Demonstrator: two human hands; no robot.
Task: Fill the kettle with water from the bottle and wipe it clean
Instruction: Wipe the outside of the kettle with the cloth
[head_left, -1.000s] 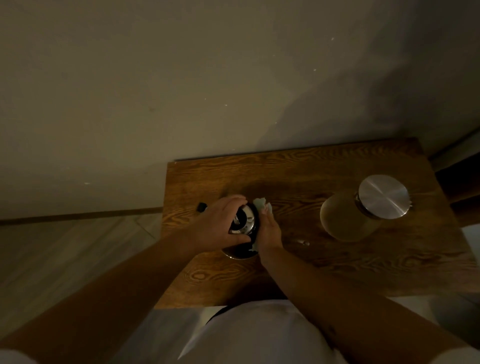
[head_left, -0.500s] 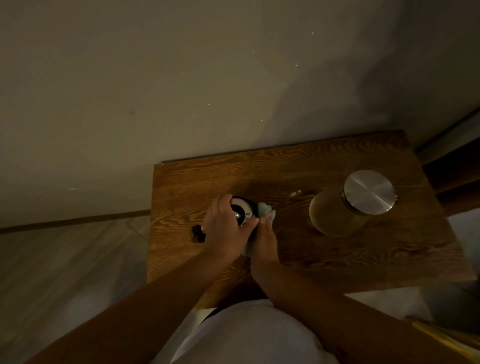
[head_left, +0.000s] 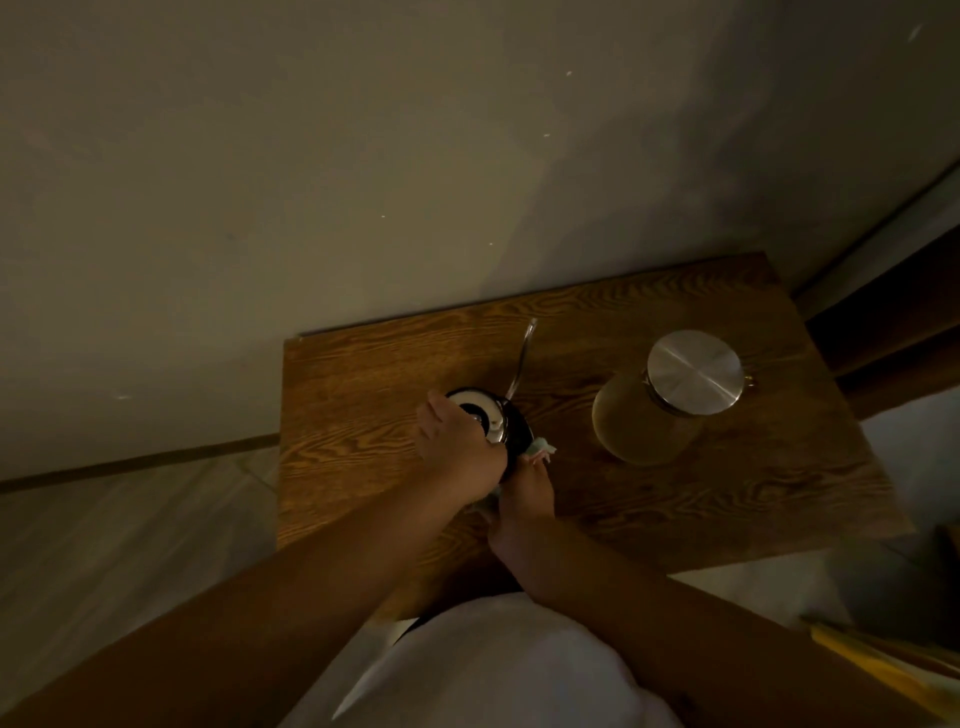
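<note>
A small dark kettle (head_left: 485, 413) with a shiny lid and a thin curved spout stands on the wooden table (head_left: 363, 395), left of centre. My left hand (head_left: 457, 449) grips the kettle from the near left side. My right hand (head_left: 527, 493) presses a pale cloth (head_left: 540, 448) against the kettle's near right side. The spout points away toward the wall. A glass bottle (head_left: 649, 426) with a round metal lid stands to the right, apart from both hands.
The table stands against a plain wall (head_left: 363, 182), with floor (head_left: 130, 519) to its left. A dark wooden piece (head_left: 893, 322) stands at the far right. Something yellow (head_left: 883, 670) shows at the bottom right corner.
The kettle has turned, so its spout now points toward the wall. My left hand has shifted round the kettle and my right hand with the cloth has slid down its near right side.
</note>
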